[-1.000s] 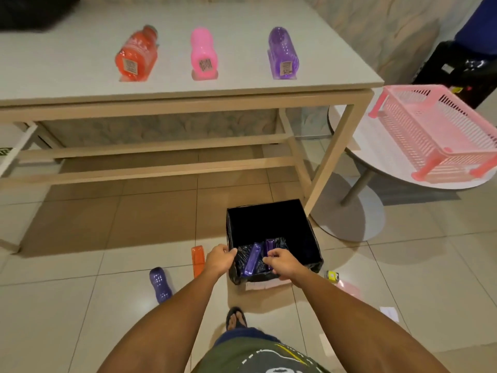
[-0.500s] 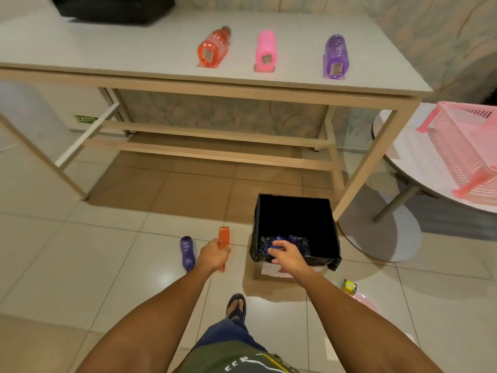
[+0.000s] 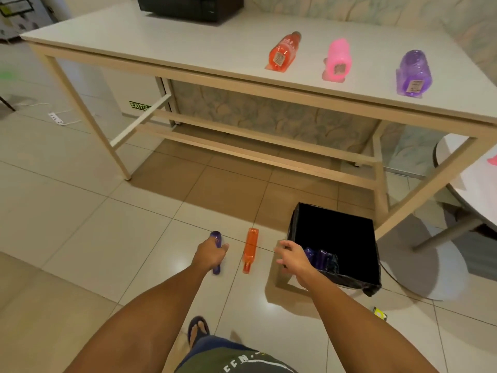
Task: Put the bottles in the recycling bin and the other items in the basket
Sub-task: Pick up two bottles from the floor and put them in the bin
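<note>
A black bin [image 3: 294, 224] stands on the floor by the table leg, with purple bottles [image 3: 320, 258] lying in its near corner. To its left an orange bottle [image 3: 250, 249] and a small purple bottle [image 3: 216, 236] lie on the tiles. My left hand [image 3: 211, 253] covers the middle of the small purple bottle, fingers curled round it. My right hand [image 3: 291, 258] hovers at the bin's left edge, fingers loosely spread, holding nothing. On the long table [image 3: 188, 49] lie an orange bottle [image 3: 283, 51], a pink bottle [image 3: 338, 59] and a purple bottle [image 3: 414, 72].
A round white table [image 3: 473, 184] stands at the right, with a sliver of the pink basket [image 3: 493, 160] at the frame edge. A small yellow item [image 3: 379, 313] lies on the floor behind the bin. A black box [image 3: 188, 6] sits at the table's back.
My left hand left the bin's rim and moved left onto the small purple floor bottle. My right hand drew back out of the bin, empty. The view swung left.
</note>
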`<state>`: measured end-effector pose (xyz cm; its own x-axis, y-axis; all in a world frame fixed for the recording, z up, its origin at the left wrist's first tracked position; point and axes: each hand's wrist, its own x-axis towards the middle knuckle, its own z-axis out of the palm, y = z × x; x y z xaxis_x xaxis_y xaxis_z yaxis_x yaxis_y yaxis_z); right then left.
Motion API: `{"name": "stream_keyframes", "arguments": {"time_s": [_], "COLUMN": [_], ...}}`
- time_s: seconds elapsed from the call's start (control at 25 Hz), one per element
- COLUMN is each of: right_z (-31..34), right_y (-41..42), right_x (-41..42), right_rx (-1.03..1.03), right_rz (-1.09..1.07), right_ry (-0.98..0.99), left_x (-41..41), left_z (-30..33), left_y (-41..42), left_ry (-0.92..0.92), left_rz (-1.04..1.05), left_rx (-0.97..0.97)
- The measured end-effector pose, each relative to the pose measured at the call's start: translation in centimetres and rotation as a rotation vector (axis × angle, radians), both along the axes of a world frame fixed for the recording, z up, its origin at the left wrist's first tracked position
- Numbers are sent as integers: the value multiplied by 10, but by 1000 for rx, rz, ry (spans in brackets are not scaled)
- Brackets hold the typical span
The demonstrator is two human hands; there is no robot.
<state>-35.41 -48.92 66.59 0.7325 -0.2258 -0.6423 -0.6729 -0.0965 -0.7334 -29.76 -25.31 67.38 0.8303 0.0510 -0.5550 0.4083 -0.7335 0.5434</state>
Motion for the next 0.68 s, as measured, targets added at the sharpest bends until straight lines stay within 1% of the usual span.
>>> {"name": "stream_keyframes", "arguments": {"time_s": [0.08,0.24,0.32,0.44,0.56,0.68], "right_z": [-4,-13,-14,-10,-8,-6], "right_y": [21,65,88,116,132,133], "right_x": [20,56,75,101,120,138], "right_rx": [-42,-225,-260,-302,-360,-371], "right_rz": [33,198,250,314,405,409], "right_ry": [6,3,4,19,46,60], "left_x": [17,56,76,101,125,151], "left_z": [-3,-15,-20,-26,-29,-32], "left_y": [22,64,84,107,117,113], "left_ry": [-21,-26,-12,12,19,4], "left_rz": [-25,-108,-159,-277,-394,-460], "left_rx": [21,22,39,121,178,229]}}
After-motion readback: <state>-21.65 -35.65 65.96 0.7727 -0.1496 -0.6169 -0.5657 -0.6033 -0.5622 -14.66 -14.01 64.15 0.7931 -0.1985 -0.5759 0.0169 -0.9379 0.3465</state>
